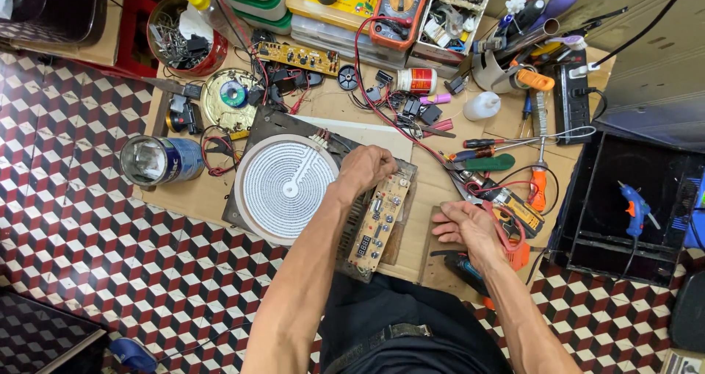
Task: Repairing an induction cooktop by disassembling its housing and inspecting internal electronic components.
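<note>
Cardboard (440,190) covers the checkered floor where I work. At left lies a round white heating coil (285,188) on its dark base; my left hand (365,167) rests clenched beside it, over the control board (380,220). Further right, my right hand (470,231) lies released, empty, beside red-handled pliers (514,231).
</note>
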